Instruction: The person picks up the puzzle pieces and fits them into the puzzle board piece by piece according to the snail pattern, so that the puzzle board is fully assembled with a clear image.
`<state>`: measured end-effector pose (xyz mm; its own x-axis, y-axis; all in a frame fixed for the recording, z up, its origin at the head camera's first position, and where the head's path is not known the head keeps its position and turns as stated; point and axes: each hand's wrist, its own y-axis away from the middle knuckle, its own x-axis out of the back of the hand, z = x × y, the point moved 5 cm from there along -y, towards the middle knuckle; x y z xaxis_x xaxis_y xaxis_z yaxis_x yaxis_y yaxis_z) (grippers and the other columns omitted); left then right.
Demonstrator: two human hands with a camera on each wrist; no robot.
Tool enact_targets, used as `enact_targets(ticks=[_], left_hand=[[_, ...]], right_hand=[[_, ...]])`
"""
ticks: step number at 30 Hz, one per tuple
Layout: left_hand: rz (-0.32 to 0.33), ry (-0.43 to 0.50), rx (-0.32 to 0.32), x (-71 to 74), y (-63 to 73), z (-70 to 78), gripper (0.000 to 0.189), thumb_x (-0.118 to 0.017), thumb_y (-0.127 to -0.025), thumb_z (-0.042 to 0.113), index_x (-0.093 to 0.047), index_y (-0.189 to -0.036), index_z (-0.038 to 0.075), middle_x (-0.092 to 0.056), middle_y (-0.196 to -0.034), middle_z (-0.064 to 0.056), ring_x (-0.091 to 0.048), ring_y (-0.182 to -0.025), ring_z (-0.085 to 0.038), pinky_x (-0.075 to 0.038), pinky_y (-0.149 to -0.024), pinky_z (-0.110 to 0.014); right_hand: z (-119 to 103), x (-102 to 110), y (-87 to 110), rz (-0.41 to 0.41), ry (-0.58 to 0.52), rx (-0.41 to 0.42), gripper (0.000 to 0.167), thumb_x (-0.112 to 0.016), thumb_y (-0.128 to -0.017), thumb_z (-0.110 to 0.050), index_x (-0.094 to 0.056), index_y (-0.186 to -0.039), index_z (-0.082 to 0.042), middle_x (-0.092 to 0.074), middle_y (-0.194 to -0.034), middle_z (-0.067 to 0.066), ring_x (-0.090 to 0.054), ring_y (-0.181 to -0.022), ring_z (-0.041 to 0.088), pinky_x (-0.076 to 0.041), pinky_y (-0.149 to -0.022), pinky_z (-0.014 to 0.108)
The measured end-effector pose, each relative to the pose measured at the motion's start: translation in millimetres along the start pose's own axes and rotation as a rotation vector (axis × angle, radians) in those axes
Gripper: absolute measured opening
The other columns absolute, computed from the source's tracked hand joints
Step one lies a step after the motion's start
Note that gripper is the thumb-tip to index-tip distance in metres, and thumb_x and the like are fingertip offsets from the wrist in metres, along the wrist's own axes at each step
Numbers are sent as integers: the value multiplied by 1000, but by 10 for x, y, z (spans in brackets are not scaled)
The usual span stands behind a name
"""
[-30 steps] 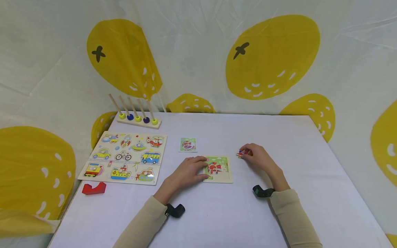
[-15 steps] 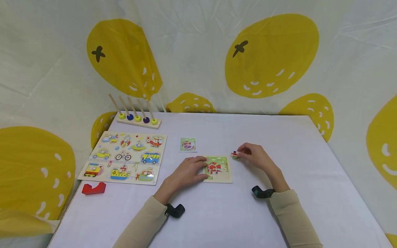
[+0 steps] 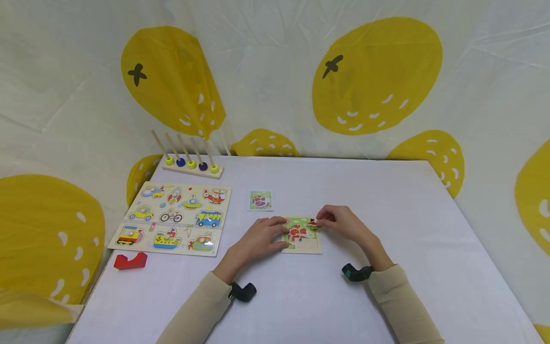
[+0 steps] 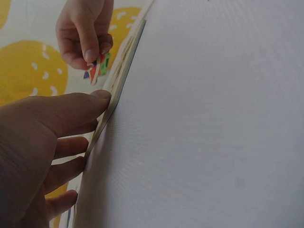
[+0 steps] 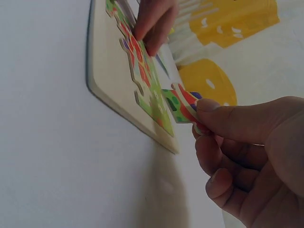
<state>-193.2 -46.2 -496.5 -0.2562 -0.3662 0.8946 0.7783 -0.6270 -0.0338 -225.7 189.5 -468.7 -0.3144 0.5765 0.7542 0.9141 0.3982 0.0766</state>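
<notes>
A small jigsaw puzzle [image 3: 296, 232] with red and green printed pieces lies in a pale wooden frame [image 3: 307, 249] on the table. My left hand [image 3: 259, 237] rests at the frame's left side; thumb and fingers touch it, fairly straight. My right hand [image 3: 345, 223] pinches a puzzle piece [image 5: 183, 107] between thumb and index finger. Red, green, white and blue show on that piece. It is tilted above the frame's upper right corner, apart from the fitted pieces in the right wrist view. Bare wood [image 5: 111, 52] shows along one part of the frame.
A small picture card [image 3: 260, 201] lies behind the frame. To the left are a wooden vehicle peg puzzle [image 3: 172, 220], a red notched block [image 3: 130, 261] and a peg rack [image 3: 191, 170] with yellow and dark rings. A patterned curtain [image 3: 275, 86] hangs behind the table.
My right hand has moved left with the pinched puzzle piece, from beside the frame to over its upper right corner. The left hand has stayed in place.
</notes>
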Motion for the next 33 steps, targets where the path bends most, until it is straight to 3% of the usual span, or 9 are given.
enact_targets(ticks=[18, 25, 33], left_hand=[[16, -14, -7, -7, -6, -20, 42, -68, -93, 46, -69, -127, 22, -55, -146, 1, -51, -137, -16, -39, -115, -45], [32, -12, -23, 16, 2, 6, 41, -70, -92, 44, -70, -125, 20, -57, -145, 0, -52, -135, -17, -40, -114, -45], [45, -55, 7, -26, -22, 39, 35, -67, -94, 42, -71, -121, 21, -59, -142, 1, -53, -133, -15, -40, -115, -43]], right_hand=[[-287, -300, 20, -201, -39, 130, 8, -72, -92, -17, -72, -100, -13, -72, -88, -8, -61, -81, 4, -51, -77, 21], [-318, -387, 12, -213, -40, 138, 6, -73, -91, -15, -71, -96, -13, -69, -86, -7, -58, -77, 3, -50, -72, 20], [-350, -424, 19, -181, 10, 157, 5, -74, -89, -14, -70, -92, -14, -64, -83, -8, -53, -74, 4, -47, -69, 20]])
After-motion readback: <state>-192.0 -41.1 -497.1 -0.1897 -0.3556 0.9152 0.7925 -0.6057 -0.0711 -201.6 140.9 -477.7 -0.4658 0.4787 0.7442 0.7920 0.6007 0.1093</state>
